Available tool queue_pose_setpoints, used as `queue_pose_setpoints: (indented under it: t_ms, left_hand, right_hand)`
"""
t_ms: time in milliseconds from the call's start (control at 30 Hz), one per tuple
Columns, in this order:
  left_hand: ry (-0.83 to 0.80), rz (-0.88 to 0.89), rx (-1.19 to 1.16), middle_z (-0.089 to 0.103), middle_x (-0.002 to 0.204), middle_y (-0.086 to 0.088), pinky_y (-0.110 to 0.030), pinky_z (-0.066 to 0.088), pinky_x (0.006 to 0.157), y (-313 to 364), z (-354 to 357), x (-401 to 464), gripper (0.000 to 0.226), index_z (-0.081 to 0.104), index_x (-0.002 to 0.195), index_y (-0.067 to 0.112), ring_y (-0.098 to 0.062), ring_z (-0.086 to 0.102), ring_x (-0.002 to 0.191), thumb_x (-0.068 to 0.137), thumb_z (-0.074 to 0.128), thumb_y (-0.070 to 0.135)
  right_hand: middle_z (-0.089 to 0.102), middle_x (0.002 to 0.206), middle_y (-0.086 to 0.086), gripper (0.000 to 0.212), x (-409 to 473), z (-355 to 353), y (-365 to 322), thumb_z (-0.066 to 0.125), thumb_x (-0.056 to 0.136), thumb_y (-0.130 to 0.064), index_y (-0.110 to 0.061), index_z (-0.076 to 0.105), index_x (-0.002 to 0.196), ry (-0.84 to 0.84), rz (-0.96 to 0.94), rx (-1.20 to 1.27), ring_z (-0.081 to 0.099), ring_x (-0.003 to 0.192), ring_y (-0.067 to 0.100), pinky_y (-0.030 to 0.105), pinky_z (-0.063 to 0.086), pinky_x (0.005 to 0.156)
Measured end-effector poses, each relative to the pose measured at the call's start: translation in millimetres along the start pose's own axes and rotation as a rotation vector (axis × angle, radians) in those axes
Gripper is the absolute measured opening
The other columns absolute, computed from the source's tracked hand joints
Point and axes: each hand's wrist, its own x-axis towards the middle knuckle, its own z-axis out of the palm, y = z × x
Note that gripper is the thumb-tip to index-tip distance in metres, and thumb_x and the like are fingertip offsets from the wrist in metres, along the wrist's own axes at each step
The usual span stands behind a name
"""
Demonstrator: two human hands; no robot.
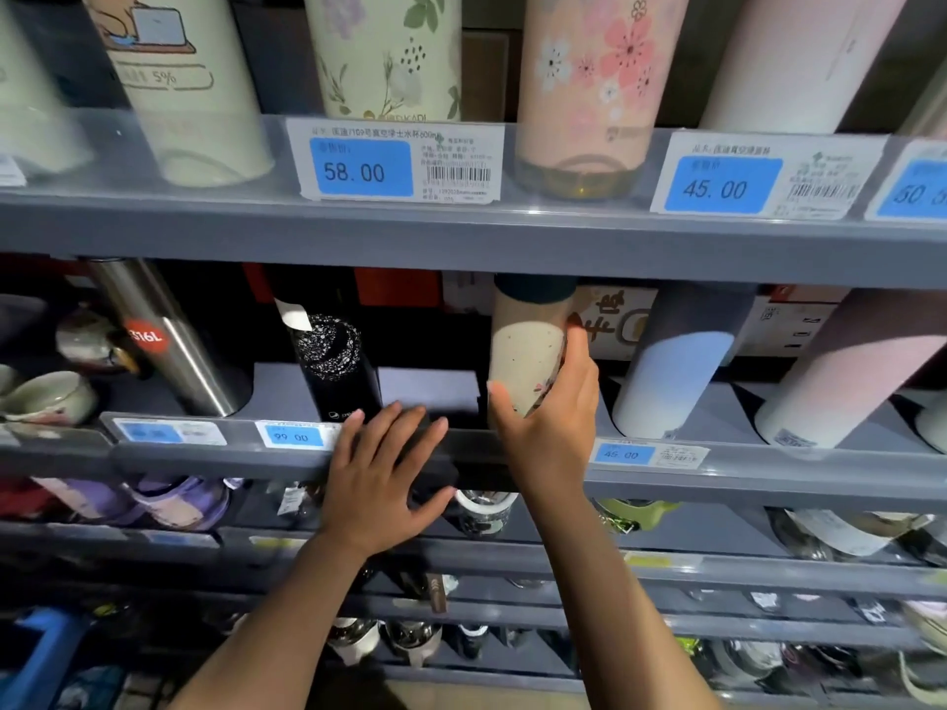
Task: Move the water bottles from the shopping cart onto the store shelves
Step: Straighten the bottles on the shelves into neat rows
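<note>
A cream speckled water bottle (522,351) with a dark teal cap stands on the middle grey shelf (461,453). My right hand (551,407) grips its lower half, thumb on the left side and fingers round the right. My left hand (382,479) lies flat with spread fingers against the shelf's front rail, just left of that bottle and in front of a black glitter bottle (335,366). The gap between the black bottle and the cream one holds nothing. The shopping cart is out of view.
Left on the same shelf stands a steel flask (169,340); to the right are a blue-white bottle (671,371) and a pink one (840,371). Floral and cream bottles fill the upper shelf (461,233). Lower shelves hold more cups. Price tags line the rails.
</note>
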Motion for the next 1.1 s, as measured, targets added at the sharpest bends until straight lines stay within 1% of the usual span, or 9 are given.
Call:
queue_pose_setpoints:
  t_ms: [100, 167, 300, 367, 633, 700, 767, 900, 1100]
  left_hand:
    - [-0.004, -0.003, 0.000, 0.045, 0.139, -0.007, -0.049, 0.024, 0.111, 0.3, -0.5, -0.1, 0.072, 0.042, 0.138, 0.020, -0.028, 0.041, 0.130, 0.080, 0.057, 0.058]
    - [0.001, -0.003, 0.008, 0.045, 0.139, -0.008, -0.050, 0.024, 0.111, 0.8, -0.5, 0.6, 0.072, 0.043, 0.138, 0.019, -0.029, 0.042, 0.130, 0.079, 0.058, 0.059]
    - [0.013, 0.000, 0.021, 0.045, 0.138, -0.008, -0.050, 0.023, 0.112, 0.8, 1.9, 0.4, 0.073, 0.043, 0.138, 0.019, -0.029, 0.043, 0.128, 0.079, 0.057, 0.059]
    - [0.019, 0.001, 0.028, 0.045, 0.138, -0.008, -0.049, 0.022, 0.112, 0.5, 3.2, 0.1, 0.073, 0.042, 0.139, 0.019, -0.029, 0.043, 0.128, 0.079, 0.057, 0.060]
    - [0.019, 0.001, 0.039, 0.045, 0.136, -0.008, -0.049, 0.024, 0.109, 0.3, 5.8, -0.9, 0.073, 0.042, 0.139, 0.020, -0.029, 0.042, 0.127, 0.079, 0.055, 0.060]
    - [0.025, -0.001, 0.040, 0.045, 0.136, -0.008, -0.049, 0.024, 0.109, 0.4, 6.3, -1.4, 0.073, 0.041, 0.139, 0.019, -0.030, 0.043, 0.127, 0.080, 0.054, 0.060]
    - [0.034, 0.000, 0.041, 0.046, 0.135, -0.008, -0.048, 0.024, 0.110, 0.2, 6.6, -1.5, 0.073, 0.041, 0.140, 0.019, -0.030, 0.043, 0.126, 0.081, 0.053, 0.061]
    - [0.036, 0.006, 0.034, 0.046, 0.133, -0.008, -0.047, 0.024, 0.109, -0.1, 5.0, -0.1, 0.073, 0.042, 0.138, 0.019, -0.029, 0.044, 0.124, 0.080, 0.054, 0.060]
    - [0.029, 0.003, 0.031, 0.046, 0.132, -0.008, -0.048, 0.025, 0.108, 0.0, 3.0, 1.0, 0.075, 0.041, 0.139, 0.019, -0.029, 0.044, 0.123, 0.079, 0.056, 0.061]
  right_hand:
    - [0.051, 0.124, 0.018, 0.082, -0.2, 0.9, -1.8, 0.064, 0.076, -0.049, -0.016, 0.025, 0.141, 0.036, -0.036, -0.084, 0.045, 0.110, 0.025, 0.042, 0.052, 0.080]
    - [0.050, 0.125, 0.017, 0.085, 1.4, -1.6, -2.0, 0.063, 0.075, -0.053, -0.018, 0.023, 0.141, 0.006, -0.023, -0.069, 0.044, 0.112, 0.023, 0.041, 0.051, 0.080]
    - [0.043, 0.143, 0.011, 0.094, 0.1, -8.5, 1.5, 0.072, 0.076, -0.031, -0.020, 0.015, 0.150, -0.172, 0.065, -0.002, 0.047, 0.126, 0.028, 0.045, 0.045, 0.099]
    - [0.045, 0.143, 0.008, 0.095, 0.6, -10.4, 3.7, 0.071, 0.076, -0.025, -0.016, 0.015, 0.152, -0.219, 0.078, -0.019, 0.050, 0.123, 0.028, 0.042, 0.045, 0.099]
    - [0.051, 0.130, 0.012, 0.097, -0.7, -5.5, -3.8, 0.079, 0.072, -0.039, -0.021, 0.019, 0.146, -0.123, 0.044, -0.083, 0.053, 0.113, 0.031, 0.043, 0.048, 0.088]
    - [0.051, 0.132, 0.012, 0.097, -2.3, -5.7, -4.3, 0.081, 0.071, -0.040, -0.030, 0.015, 0.142, -0.117, 0.014, -0.099, 0.054, 0.115, 0.031, 0.042, 0.048, 0.089]
    - [0.049, 0.137, 0.012, 0.101, -4.0, -7.3, -2.8, 0.082, 0.070, -0.041, -0.028, 0.014, 0.143, -0.125, -0.006, -0.104, 0.052, 0.120, 0.031, 0.043, 0.047, 0.093]
    - [0.042, 0.146, 0.006, 0.105, -1.4, -14.3, -0.7, 0.079, 0.073, -0.040, -0.032, 0.007, 0.149, -0.242, 0.093, 0.011, 0.043, 0.131, 0.023, 0.046, 0.041, 0.103]
    - [0.038, 0.148, -0.001, 0.094, -2.9, -42.5, 14.5, 0.073, 0.081, -0.026, -0.026, 0.012, 0.153, -0.278, 0.120, 0.029, 0.040, 0.130, 0.012, 0.028, 0.037, 0.100]
